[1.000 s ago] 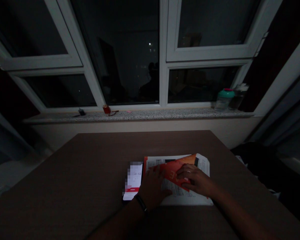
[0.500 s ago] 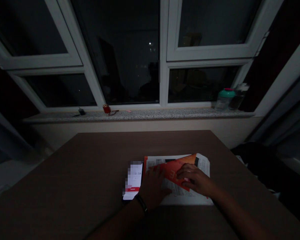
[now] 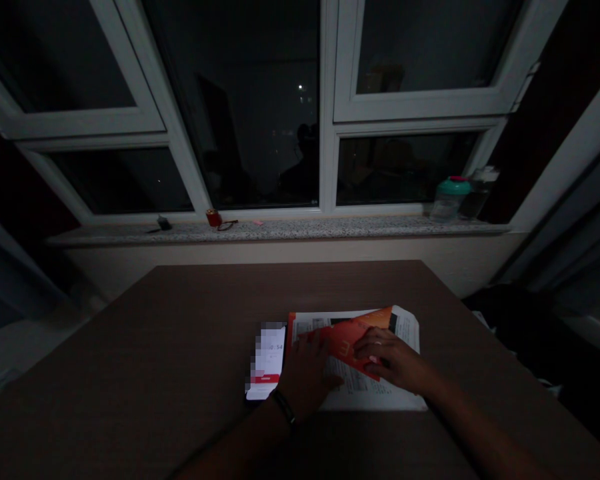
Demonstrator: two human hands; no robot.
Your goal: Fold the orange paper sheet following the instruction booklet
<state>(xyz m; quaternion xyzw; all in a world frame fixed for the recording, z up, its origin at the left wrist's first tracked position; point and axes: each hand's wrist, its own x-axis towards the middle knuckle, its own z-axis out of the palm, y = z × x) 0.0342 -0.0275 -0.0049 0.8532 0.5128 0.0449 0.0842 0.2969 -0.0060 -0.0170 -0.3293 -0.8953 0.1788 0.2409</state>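
Dim light covers the brown counter (image 3: 180, 333). Nearest, a dark band (image 3: 283, 407) circles the wrist of the left hand (image 3: 306, 368), which lies palm down, fingers spread over the left end of a red sheet (image 3: 341, 340); its grip is loose, closed around nothing. The right hand (image 3: 393, 360) bends its fingers onto the red sheet further right; I cannot tell whether that grip pinches it or only rests there. The red sheet lies slantwise on the printed paper (image 3: 375, 399); whether it is a flap or a loose piece is unclear. Just left of the paper, a phone (image 3: 271, 360) glows. Beyond come a pale wall (image 3: 280, 252) and a speckled sill (image 3: 300, 230), holding a red pot (image 3: 213, 217) towards the left and a green-lidded bottle (image 3: 450, 198) at the right. Behind, the window (image 3: 260, 87) is dark.
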